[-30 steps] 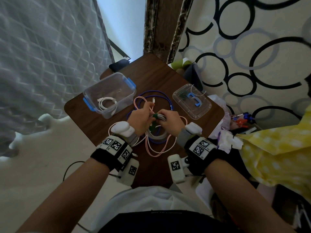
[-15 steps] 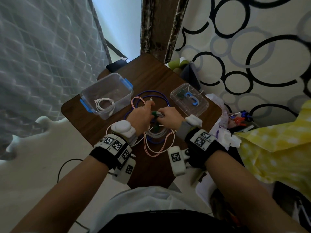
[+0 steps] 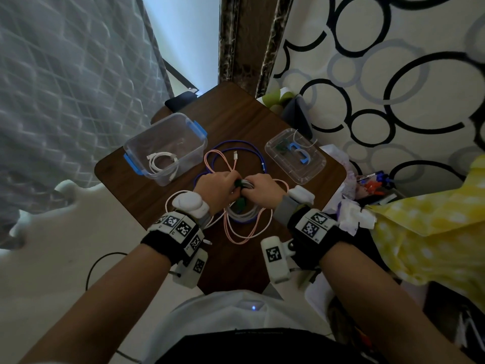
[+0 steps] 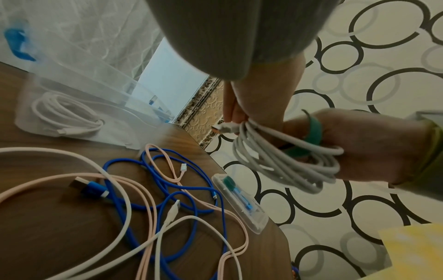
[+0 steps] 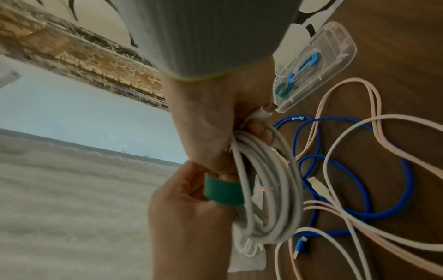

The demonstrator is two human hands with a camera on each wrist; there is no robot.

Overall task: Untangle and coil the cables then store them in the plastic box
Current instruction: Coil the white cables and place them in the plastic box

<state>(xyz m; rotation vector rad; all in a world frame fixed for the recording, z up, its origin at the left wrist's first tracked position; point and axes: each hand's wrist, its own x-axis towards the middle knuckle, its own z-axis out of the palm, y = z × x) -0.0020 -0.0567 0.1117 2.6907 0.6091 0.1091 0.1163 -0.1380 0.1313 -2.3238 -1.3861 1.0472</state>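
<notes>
A coiled white cable hangs between my two hands over the middle of the brown table. My right hand grips the top of the coil next to one plug. My left hand pinches a green strap that passes round the coil. A blue cable and a pink cable lie tangled on the table beneath. The clear plastic box with blue clips stands at the back left, with another coiled white cable inside.
A clear lid lies at the back right, holding a blue and a green strap. Clutter and a yellow cloth crowd the table's right side. A grey patterned surface is on the left, and a curtain with black rings hangs behind.
Both hands stay together on the white coil and have shifted slightly farther up the table. The loose cables and the box have not moved.
</notes>
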